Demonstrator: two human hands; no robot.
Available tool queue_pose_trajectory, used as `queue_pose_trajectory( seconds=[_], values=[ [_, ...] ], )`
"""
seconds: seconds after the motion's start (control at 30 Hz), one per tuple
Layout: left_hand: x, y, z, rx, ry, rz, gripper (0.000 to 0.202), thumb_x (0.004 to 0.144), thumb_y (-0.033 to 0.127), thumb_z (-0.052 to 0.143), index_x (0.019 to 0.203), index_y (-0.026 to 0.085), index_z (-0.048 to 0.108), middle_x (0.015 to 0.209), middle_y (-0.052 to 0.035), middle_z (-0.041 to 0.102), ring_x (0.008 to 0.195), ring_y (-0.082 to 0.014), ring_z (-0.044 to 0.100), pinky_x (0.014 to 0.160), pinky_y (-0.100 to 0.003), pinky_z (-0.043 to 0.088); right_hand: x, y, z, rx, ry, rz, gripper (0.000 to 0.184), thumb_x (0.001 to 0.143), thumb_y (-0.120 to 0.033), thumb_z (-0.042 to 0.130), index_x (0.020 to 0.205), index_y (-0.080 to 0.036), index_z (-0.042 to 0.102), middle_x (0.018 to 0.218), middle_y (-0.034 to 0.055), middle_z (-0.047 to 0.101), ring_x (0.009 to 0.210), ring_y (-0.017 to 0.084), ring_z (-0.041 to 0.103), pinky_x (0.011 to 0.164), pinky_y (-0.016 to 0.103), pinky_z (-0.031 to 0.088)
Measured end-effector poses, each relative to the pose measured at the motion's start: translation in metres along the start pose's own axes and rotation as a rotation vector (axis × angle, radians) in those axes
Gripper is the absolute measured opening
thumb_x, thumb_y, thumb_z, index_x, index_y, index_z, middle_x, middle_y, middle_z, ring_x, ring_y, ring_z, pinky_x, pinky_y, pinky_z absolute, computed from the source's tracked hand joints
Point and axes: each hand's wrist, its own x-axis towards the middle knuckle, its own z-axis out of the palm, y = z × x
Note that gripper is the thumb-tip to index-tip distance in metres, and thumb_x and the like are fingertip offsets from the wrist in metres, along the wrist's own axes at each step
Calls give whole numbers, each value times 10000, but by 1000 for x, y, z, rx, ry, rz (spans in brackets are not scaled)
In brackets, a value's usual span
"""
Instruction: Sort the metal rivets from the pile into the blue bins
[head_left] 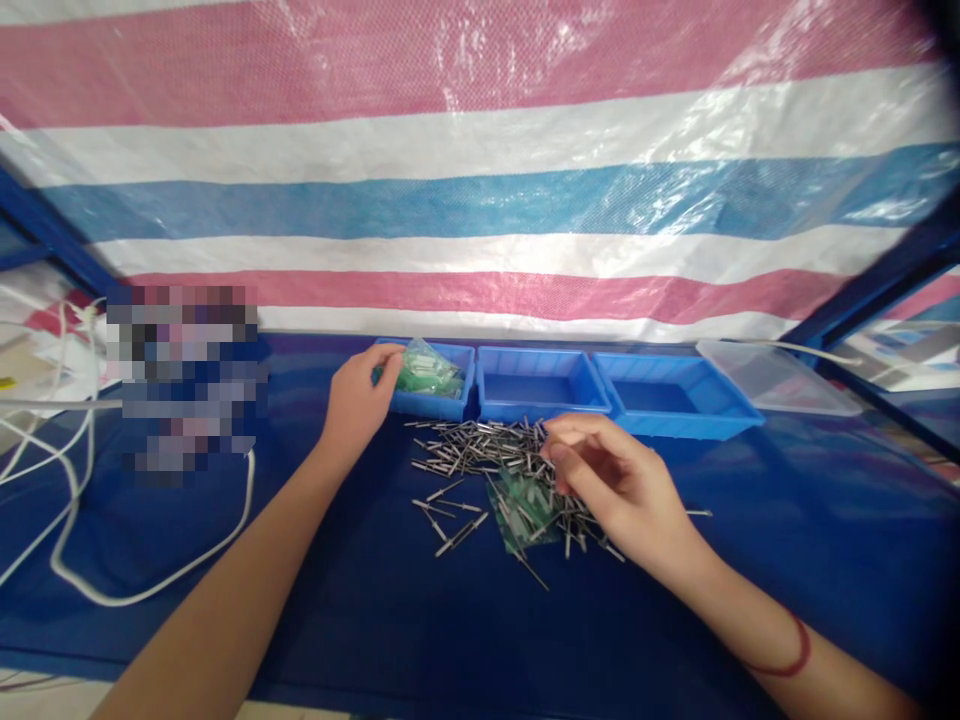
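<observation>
With fingertips partly hidden, I cannot tell whether the right hand (619, 485) — over the rivets (472, 447) — pinches one, or the left hand (362, 393) grips the green packet (429, 373) beside it.

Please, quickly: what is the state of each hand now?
Left hand: at the green bag; a firm grip cannot be told.
Right hand: curled over the metal pins; whether holding any cannot be told.

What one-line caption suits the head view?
Left hand at the leftmost blue bin with its green packet; right hand at a heap of slim metal pins.
</observation>
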Motion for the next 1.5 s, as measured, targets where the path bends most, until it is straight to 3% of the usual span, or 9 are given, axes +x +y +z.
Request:
queue_pose_trajectory(
  seconds=[0.17,0.33,0.47,0.57,0.67,0.97,1.17,1.37,1.5],
  values=[
    [-1,-3,9,211,-20,164,330,925,356,448,1068,170,680,1140,-109,620,1111,-247,538,1019,-395,361,2,0,-3,-201,-49,-102,129,895,-262,520,989,-217,597,798,24,642,597,127,567,557,259,463],
    [-5,4,2,259,-175,228,377,952,401,400,1193,197,607,1235,-102,583,1174,-257,511,1086,-501,258,8,-7,-11,-530,-370,-401,106,806,-243,614,901,-204,640,919,62,649,856,205,580,801,373,451],
    [-13,14,0,283,-174,261,412,950,408,415,1300,210,507,1319,-112,525,1288,-286,409,1102,-568,186,7,-9,-12,-706,-516,-449,330,727,-364,713,1015,-217,648,1041,81,623,954,252,544,834,418,424],
    [-21,24,-1,269,-90,322,432,929,397,468,1308,191,494,1387,-132,446,1373,-326,265,1106,-575,182,5,-9,-10,-740,-532,-493,308,772,-355,688,1038,-206,645,1032,83,628,940,235,545,807,385,421],
    [-28,36,-5,160,-66,430,377,919,342,498,1266,198,520,1338,-116,486,1356,-293,302,1113,-518,243,5,-11,-9,-749,-523,-546,170,833,-293,630,971,-197,660,946,63,648,878,202,555,762,350,404],
    [-49,65,-2,-161,-360,570,281,873,334,570,1122,218,628,1177,-89,605,1199,-260,464,1051,-436,360,4,-10,-8,-682,-258,-569,103,880,-169,536,873,-192,636,863,56,664,786,175,580,725,327,410],
    [-52,66,7,-218,-482,469,233,904,338,534,1075,209,624,1056,-66,659,1062,-228,531,963,-375,395,3,-6,-6,-401,-124,-297,109,918,-201,484,897,-203,591,894,58,643,845,174,607,753,288,463],
    [-54,70,9,-352,-447,102,177,898,314,522,879,198,655,854,-18,690,789,-168,606,768,-274,442,3,-5,-7,-284,-99,-90,135,906,-321,528,927,-222,618,898,34,667,783,167,610,697,268,471],
    [-55,72,10,-440,-465,-34,194,874,337,536,847,189,659,777,3,683,702,-150,598,664,-238,436,6,-4,-8,-216,-106,-33,190,902,-342,531,804,-205,619,783,25,656,729,159,606,677,262,476]
  ],
)
